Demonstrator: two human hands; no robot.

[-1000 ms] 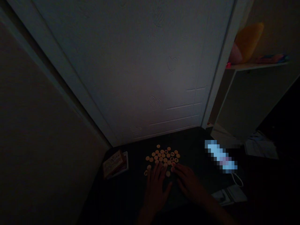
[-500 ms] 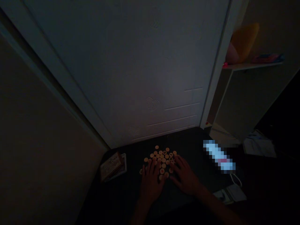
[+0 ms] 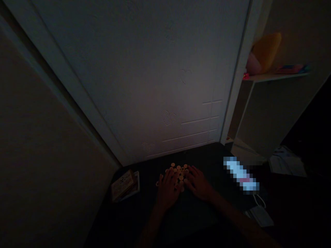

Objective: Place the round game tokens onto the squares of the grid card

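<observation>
Many round pieces (image 3: 181,178) were partly covered by the left hand (image 3: 168,189) and right hand (image 3: 200,185), both spread and apart, perhaps so all were kept close.

The dark table (image 3: 204,155) carries round discs (image 3: 181,178), clustered near the middle of its far edge, a tray (image 3: 138,179) with a box (image 3: 122,186) askew on it near the far left corner, and a bright, blurred slab (image 3: 241,174) toward the right edge.

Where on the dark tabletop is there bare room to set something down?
Bare tabletop shows between the patterned box and left hand, and between the right hand and the pixelated bright patch. It is crowded where both hands partly cover round pieces.
</observation>
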